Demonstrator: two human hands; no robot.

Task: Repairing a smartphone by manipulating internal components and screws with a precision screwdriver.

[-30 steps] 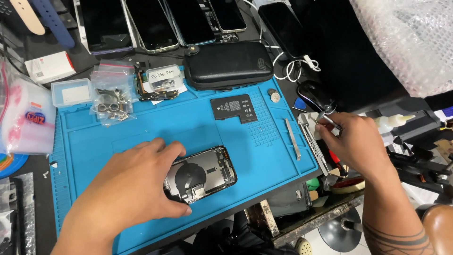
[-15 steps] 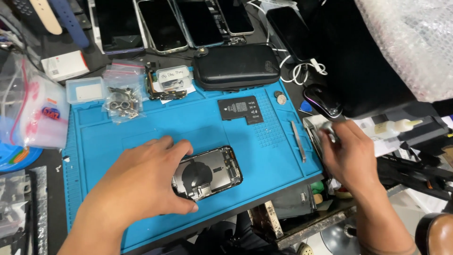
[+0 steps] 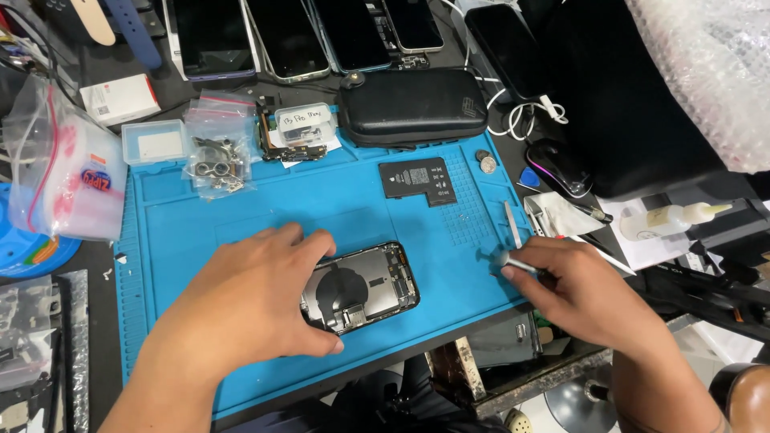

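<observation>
While the opened phone body [image 3: 361,287] lay face-down on the blue repair mat [image 3: 241,208], near the mat's front edge and about midway along it, the left hand [image 3: 249,301] covered its left end. Fingers [image 3: 281,240] curled over the far long side and the thumb pressed against the near side, so the hand gripped the phone and pinned it flat; the right half of the housing, with its round coil and side components, stayed exposed.

At the mat's right edge the right hand [image 3: 581,293] was closed around a slim metal tool [image 3: 513,261], whose tip pointed left over the mat and was well apart from the phone. Tweezers [image 3: 512,223] lay just behind this hand along the same edge.

A black battery [image 3: 419,180] sat toward the mat's rear right. Behind the rear edge rested a black zip case [image 3: 413,104], and small bags of screws [image 3: 215,164] occupied the rear left corner. A row of phones [image 3: 305,32] lined the worktop's far edge.
</observation>
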